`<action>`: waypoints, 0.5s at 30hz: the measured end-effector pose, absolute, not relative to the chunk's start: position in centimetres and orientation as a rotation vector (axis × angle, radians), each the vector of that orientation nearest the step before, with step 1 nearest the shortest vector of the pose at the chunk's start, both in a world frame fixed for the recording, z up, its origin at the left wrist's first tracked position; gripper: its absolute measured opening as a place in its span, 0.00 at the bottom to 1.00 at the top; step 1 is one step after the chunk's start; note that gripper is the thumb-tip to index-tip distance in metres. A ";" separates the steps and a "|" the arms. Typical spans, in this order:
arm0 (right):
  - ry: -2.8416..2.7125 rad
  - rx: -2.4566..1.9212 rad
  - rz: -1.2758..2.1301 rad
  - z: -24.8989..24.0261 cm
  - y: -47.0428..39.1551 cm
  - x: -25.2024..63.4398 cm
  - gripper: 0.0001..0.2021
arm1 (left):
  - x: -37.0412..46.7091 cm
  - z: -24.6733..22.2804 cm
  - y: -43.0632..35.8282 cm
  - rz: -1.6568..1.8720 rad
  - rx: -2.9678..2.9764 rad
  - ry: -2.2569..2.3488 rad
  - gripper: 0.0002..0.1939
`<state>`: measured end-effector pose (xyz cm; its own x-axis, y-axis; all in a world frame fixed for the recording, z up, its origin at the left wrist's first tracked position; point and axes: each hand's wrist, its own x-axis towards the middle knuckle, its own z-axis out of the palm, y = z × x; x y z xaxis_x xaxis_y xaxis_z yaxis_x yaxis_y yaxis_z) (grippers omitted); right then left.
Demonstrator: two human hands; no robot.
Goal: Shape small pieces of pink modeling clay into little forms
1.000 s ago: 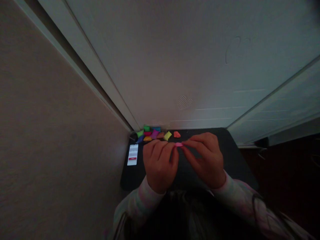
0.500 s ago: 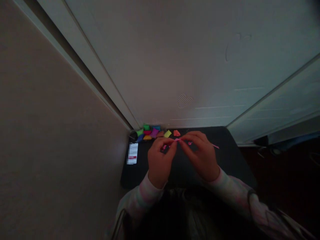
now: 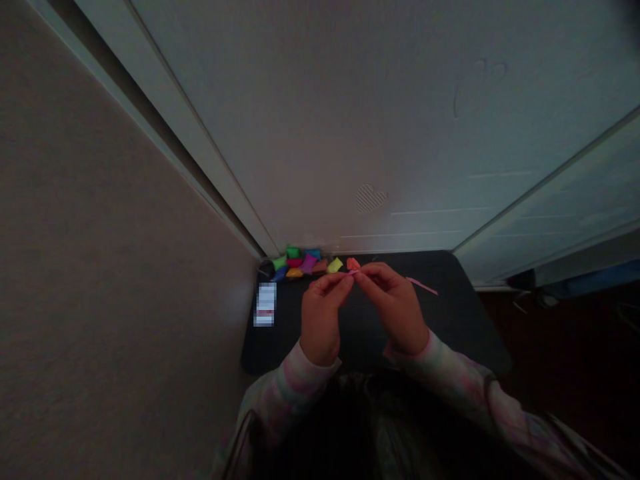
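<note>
Both hands meet over the dark table, pinching a small piece of pink modelling clay [image 3: 354,272] between their fingertips. My left hand [image 3: 323,320] is closed, thumb and fingers pressed on the clay's left side. Opposite it, my right hand [image 3: 397,308] is closed the same way on the right side. Just behind the fingertips lies an orange lump [image 3: 353,263], partly covered by them. A thin pink stick [image 3: 423,287] rests on the table beyond the right knuckles. The clay's exact shape is hidden by the fingers.
Several coloured packets [image 3: 309,263] are heaped along the table's back left edge, with a yellow piece [image 3: 335,266] at their right. A phone with a lit screen [image 3: 265,304] lies at the left. The dark table [image 3: 460,327] stands against a pale panel with a heart mark [image 3: 371,198].
Both hands have moved slightly up and closer together, still pinching the pink clay. Small pink bits seen around the fingers before are now hidden, while more of the pink stick shows.
</note>
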<state>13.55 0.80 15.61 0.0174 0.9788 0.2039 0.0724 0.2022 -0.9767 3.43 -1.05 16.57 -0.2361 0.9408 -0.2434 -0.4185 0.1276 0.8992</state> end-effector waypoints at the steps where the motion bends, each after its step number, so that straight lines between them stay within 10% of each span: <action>1: -1.300 -1.109 1.051 15.4 0.8 13.5 0.04 | 3.5 16.6 -1.1 1.425 0.577 1.162 0.07; 15: -0.953 -1.032 1.366 14.6 0.6 12.8 0.06 | 3.9 16.9 -1.3 1.375 0.328 1.016 0.06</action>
<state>12.75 0.61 14.57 0.0034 0.9984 -0.0565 -0.2921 -0.0530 -0.9549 3.86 -1.28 16.91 -0.1274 0.9071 -0.4012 -0.6498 0.2293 0.7247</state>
